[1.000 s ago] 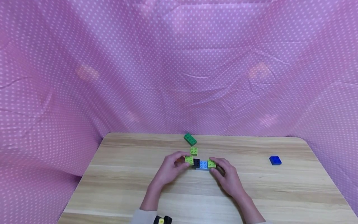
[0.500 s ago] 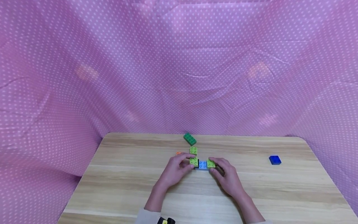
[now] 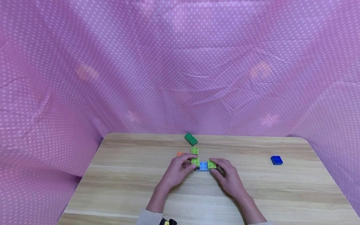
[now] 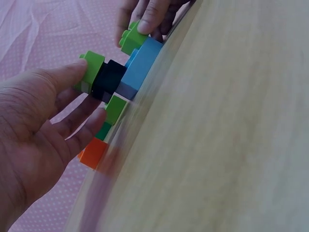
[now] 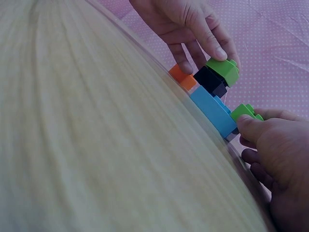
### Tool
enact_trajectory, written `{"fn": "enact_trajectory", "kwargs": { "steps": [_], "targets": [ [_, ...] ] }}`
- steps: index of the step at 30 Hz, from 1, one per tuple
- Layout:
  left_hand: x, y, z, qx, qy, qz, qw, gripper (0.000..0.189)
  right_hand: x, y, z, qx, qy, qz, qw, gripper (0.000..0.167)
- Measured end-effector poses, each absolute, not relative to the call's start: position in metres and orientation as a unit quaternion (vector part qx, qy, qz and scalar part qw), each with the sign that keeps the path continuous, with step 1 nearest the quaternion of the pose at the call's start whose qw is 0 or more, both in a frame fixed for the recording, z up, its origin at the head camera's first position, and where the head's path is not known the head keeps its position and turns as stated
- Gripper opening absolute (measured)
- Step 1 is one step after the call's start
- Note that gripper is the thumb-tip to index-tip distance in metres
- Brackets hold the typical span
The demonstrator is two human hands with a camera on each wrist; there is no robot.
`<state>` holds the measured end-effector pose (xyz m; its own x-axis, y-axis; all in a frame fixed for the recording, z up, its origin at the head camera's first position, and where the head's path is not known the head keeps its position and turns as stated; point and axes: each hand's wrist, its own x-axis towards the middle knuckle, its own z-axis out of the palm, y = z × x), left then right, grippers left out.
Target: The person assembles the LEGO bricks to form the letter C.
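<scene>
My left hand [image 3: 176, 168] pinches a lime green toy building brick [image 3: 195, 161] between thumb and fingers. Directly beneath that brick is a black brick [image 4: 108, 79], at the left end of a longer light blue brick [image 3: 203, 166]. A second lime green brick [image 3: 212, 164] sits on the blue brick's right end, and my right hand [image 3: 229, 175] grips it with thumb and index finger. Two blue studs show between the lime bricks in the right wrist view, where the left hand [image 5: 193, 29] comes down from above.
Behind the left hand lie an orange brick [image 3: 179, 154], partly hidden, and another lime green brick [image 3: 194, 151]. Farther back is a dark green brick [image 3: 191, 139]. A dark blue brick [image 3: 277, 160] lies far right on the wooden table [image 3: 135, 156]. A pink dotted cloth [image 3: 180, 78] hangs behind.
My left hand has moved right with its lime green brick, which now covers the black brick from above. The orange brick has come into sight. The right hand has hardly moved.
</scene>
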<state>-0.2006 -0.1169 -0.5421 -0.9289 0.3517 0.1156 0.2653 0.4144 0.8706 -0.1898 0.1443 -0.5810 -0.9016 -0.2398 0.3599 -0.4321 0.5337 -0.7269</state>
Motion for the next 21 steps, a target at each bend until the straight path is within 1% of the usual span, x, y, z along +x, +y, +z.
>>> {"fn": "enact_trajectory", "kwargs": {
  "steps": [8,21],
  "targets": [
    [-0.1997,-0.1137,-0.5404,0.18,0.849,0.495,0.035,0.038,-0.1893,0.1444,-0.578,0.188,-0.869,0.45,0.088,0.045],
    [-0.1991,-0.1107,-0.5403,0.176,0.851,0.495,0.027,0.035,-0.1894,0.1438,-0.5768,0.182,-0.869,0.452,0.082,0.045]
  ]
}}
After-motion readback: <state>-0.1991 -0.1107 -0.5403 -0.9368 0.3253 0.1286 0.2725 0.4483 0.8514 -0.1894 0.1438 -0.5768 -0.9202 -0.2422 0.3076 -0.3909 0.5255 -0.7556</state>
